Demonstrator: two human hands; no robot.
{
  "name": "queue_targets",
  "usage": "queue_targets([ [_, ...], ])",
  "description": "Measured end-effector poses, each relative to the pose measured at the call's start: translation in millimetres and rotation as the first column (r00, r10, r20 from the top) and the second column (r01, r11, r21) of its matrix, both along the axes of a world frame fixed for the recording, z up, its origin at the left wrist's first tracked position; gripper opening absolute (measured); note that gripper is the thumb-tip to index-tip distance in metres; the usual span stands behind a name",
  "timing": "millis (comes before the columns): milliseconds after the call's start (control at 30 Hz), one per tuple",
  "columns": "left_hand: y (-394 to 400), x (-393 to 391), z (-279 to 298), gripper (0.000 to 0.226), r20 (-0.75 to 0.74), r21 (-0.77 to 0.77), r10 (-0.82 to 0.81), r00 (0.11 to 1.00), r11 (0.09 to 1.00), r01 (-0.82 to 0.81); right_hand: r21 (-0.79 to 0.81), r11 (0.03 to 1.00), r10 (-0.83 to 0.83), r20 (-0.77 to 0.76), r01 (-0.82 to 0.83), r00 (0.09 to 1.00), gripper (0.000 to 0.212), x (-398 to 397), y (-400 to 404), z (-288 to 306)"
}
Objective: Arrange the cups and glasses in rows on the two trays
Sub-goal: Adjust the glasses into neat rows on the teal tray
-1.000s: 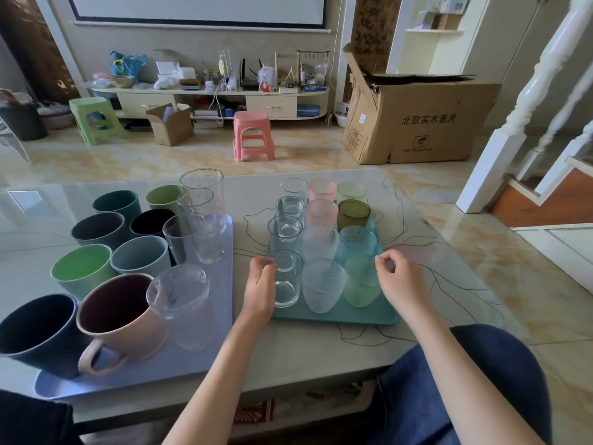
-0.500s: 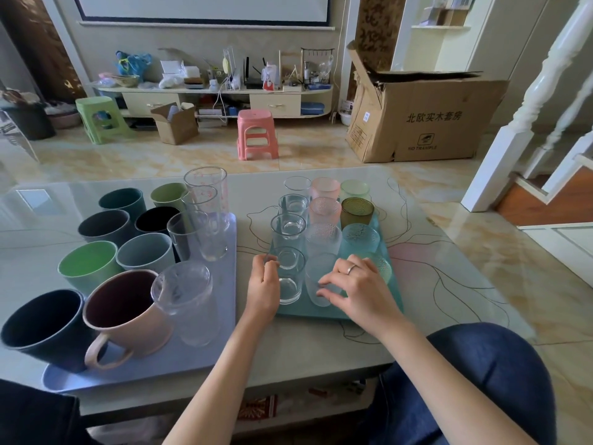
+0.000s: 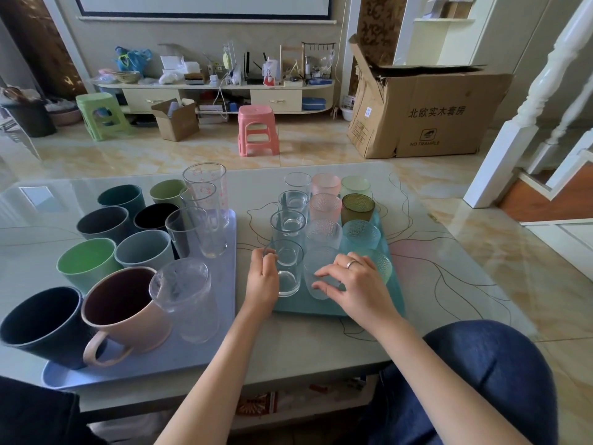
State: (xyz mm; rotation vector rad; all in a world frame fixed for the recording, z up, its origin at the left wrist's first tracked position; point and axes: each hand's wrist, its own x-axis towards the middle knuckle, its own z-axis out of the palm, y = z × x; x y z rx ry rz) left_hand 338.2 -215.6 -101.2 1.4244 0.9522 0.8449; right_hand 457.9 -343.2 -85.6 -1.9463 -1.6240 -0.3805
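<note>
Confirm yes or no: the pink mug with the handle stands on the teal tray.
No. The pink mug stands on the lavender tray at the left, not the teal tray.

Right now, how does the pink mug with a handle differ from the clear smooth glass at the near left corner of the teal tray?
The pink mug with a handle is opaque and wide; the clear smooth glass is see-through and narrower. The mug stands on the lilac tray, untouched; the glass stands on the teal tray, gripped by the left hand. Both stand upright and look empty.
</note>
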Motion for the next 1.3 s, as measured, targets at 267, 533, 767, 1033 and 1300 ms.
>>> queue_targets([
  [267,-2.3,-8.0,-5.5,0.032,-0.013,0.016,-0.028,1.0,0.999,0.028,0.013,0.946,-0.313,-0.231,0.325,0.921,0.033,31.7,-31.0,22.1],
  [533,-0.8,-6.8,-5.4,0.032,-0.009,0.03,-0.034,0.999,0.999,0.034,-0.238,0.955,-0.219,-0.162,0.178,0.962,0.013,32.7,-31.2,8.8],
  [767,10.8,-5.0,-10.0,0.038,0.055,-0.044,-0.011,0.998,0.999,0.014,-0.059,0.991,-0.136,-0.303,0.124,0.943,0.029,37.7,-28.3,13.8],
  [1033,55.3,19.1,0.9,0.037,0.309,-0.263,-0.026,0.951,0.958,0.112,-0.331,0.863,-0.501,-0.469,0.381,0.728,0.026,97.3,0.9,40.7],
  [1300,80.3,31.2,22.5,0.018,0.041,-0.137,-0.243,0.969,0.959,0.247,-0.414,0.871,-0.488,-0.669,0.265,0.561,0.029,112.8,18.6,27.7],
])
